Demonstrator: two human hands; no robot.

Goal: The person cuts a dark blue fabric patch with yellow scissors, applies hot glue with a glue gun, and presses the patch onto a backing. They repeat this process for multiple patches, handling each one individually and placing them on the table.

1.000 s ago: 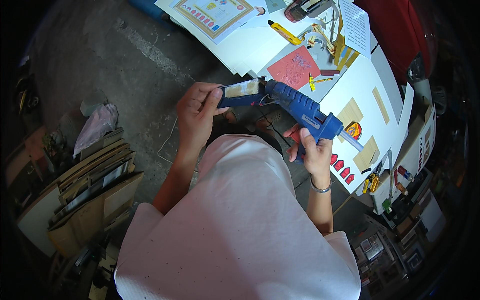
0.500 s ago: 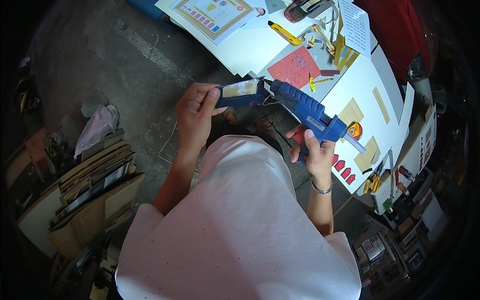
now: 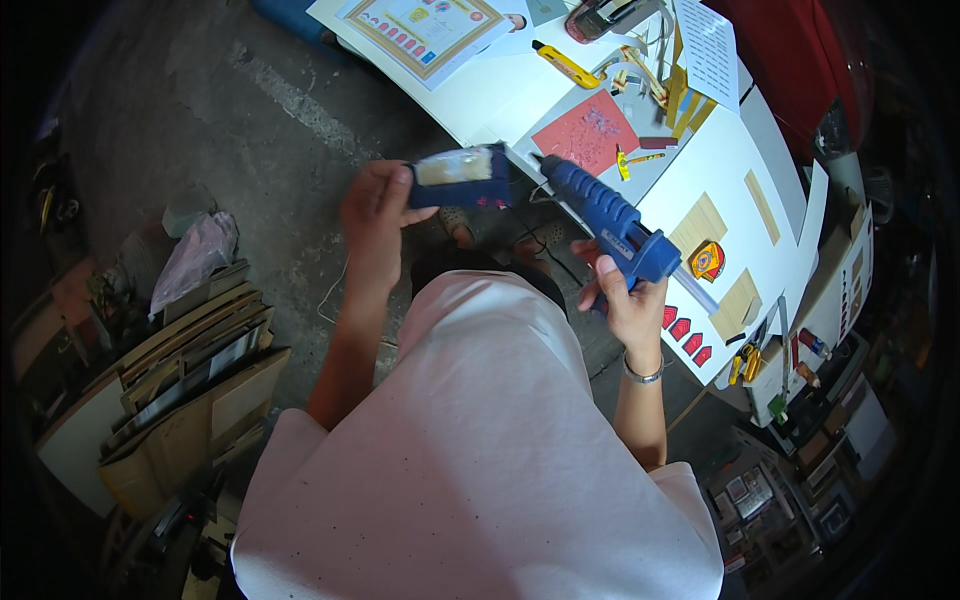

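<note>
My left hand [image 3: 376,215] pinches the left end of a dark blue rectangular piece [image 3: 490,193]. A pale, cream-coloured strip [image 3: 455,167] with a shiny surface lies on the piece's upper face. A blue hot glue gun [image 3: 600,212] is in my right hand [image 3: 630,310], fingers wrapped round its handle. Its dark nozzle points up and left and is apart from the blue piece, with a small gap between them. A clear glue stick [image 3: 698,290] juts from the gun's back end.
At the right, a white-topped table [image 3: 480,105] carries a yellow utility knife [image 3: 567,64], a red sheet [image 3: 585,132], a framed certificate [image 3: 430,35], a round badge [image 3: 707,261] and several red patches. Boards [image 3: 190,360] lean at the left. A cord hangs below my hands.
The blue piece has moved left with my left hand, away from the nozzle, and is slightly blurred. The glue gun has tilted a little, and its red trigger no longer shows.
</note>
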